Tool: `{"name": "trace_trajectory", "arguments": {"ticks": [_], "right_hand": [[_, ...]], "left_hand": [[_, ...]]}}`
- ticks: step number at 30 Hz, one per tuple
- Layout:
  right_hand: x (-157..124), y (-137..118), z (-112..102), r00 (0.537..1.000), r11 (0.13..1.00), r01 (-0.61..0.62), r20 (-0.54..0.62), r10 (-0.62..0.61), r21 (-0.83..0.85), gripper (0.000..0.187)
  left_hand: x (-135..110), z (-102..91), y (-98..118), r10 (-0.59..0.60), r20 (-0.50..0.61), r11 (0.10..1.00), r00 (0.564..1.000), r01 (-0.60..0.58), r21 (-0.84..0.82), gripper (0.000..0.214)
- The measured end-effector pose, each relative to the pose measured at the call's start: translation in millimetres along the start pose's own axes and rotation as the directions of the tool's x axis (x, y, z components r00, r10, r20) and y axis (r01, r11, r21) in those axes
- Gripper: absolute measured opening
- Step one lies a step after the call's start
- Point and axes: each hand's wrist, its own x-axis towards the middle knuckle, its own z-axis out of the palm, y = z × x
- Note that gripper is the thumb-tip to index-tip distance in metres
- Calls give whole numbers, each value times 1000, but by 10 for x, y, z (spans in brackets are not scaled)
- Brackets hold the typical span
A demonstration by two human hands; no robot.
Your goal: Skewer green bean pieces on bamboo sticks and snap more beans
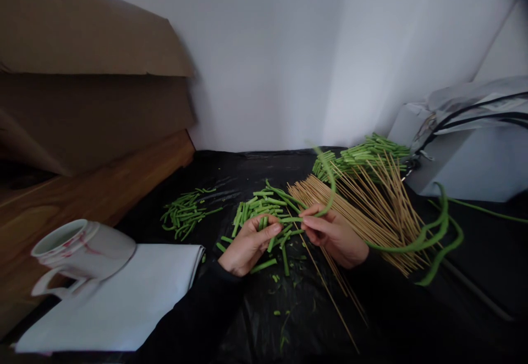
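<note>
On my feed, a bare left hand (247,246) and a bare right hand (334,237), a long-sleeved black top, its left sleeve (198,314) and right sleeve (396,292) matte, ending just behind each hand, plain dark fabric.

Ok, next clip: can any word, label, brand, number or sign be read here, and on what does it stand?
No legible text in this view.
White ceramic mug: red marks on its side, too blurred to tell whether they are lettering.
White folded sheet: no print visible.
</note>
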Motion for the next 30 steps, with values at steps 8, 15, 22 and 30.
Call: {"name": "trace_trajectory", "arguments": {"ticks": [8, 15, 22, 30], "right_hand": [[2, 79, 29, 999, 996, 18, 45, -14, -85, 24], [-26, 165, 100, 998, 993, 6, 62, 1, -120, 25], [-54, 236, 123, 994, 985, 6, 112, 14, -174, 24], [-14, 140, 0, 988, 980, 4, 155, 27, -198, 21]], "left_hand": [[40, -18, -69, 8, -20, 923, 1000, -15, -384, 22], [63, -12, -46, -2, -25, 889, 1000, -10, -457, 18], [42, -76, 158, 48, -5, 826, 999, -43, -563, 13], [-17, -12, 43, -72, 128, 991, 989, 85, -102, 27]]}}
